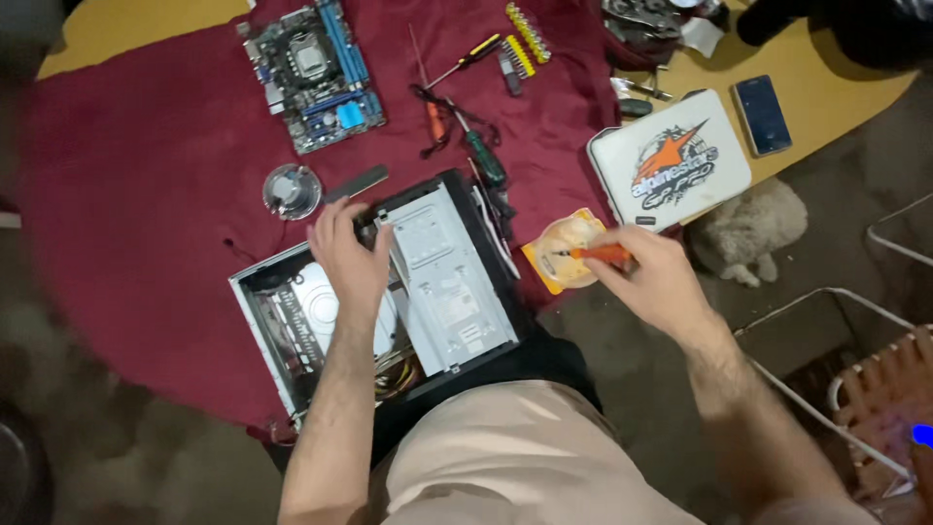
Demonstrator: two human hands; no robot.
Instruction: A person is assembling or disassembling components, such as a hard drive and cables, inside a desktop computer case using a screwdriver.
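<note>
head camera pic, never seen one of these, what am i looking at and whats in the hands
The one picture comes from a camera worn on a person's head, looking down at their own two bare hands. No robot is involved.

On a dark red cloth lies an opened computer case, metal frame and cables showing inside. The left hand rests on the top edge of that case. The right hand holds an orange-handled screwdriver, its tip over a small round container.

Further up lie a bare motherboard, a round cooler fan, more screwdrivers including a green-handled one, and a strip of yellow bits. To the right sit a white zip case and a phone.
</note>
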